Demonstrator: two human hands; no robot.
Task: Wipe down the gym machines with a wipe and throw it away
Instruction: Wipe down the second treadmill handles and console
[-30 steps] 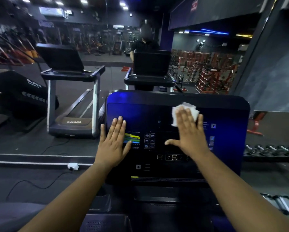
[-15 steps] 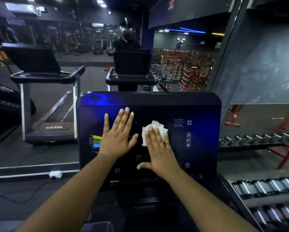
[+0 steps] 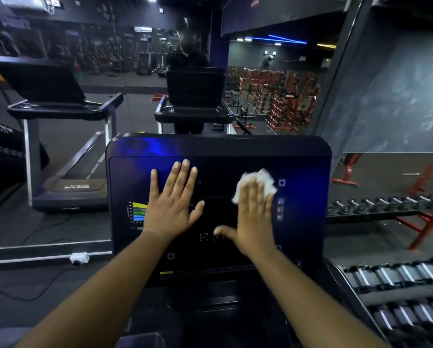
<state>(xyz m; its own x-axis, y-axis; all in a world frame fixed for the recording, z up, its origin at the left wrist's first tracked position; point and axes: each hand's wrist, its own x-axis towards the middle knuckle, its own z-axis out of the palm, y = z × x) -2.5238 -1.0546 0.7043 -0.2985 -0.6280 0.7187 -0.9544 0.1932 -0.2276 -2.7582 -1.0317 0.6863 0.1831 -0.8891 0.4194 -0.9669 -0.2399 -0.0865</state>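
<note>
We had both hands flat on the console (image 3: 303, 222) of the treadmill. Our left hand (image 3: 171, 205) lay open on the left half of the panel, fingers straight and slightly spread, palm pressed to the dark surface just right of the coloured graph (image 3: 138, 211); it held nothing. Our right hand (image 3: 254, 217) lay on the right half, fingers straight and close together, thumb stretched out to the left above the small buttons (image 3: 204, 237). Under those fingers we pressed the wipe (image 3: 265, 180), a crumpled white wad against the panel near its upper right part; its edges showed past the fingertips and beside the index finger. The wipe sat just left of the column of icons (image 3: 280, 209) along the right edge of the console. To our right stood a rack of dumbbells (image 3: 398, 280), and ahead a mirror (image 3: 125, 71) reflected another treadmill (image 3: 59, 116).
</note>
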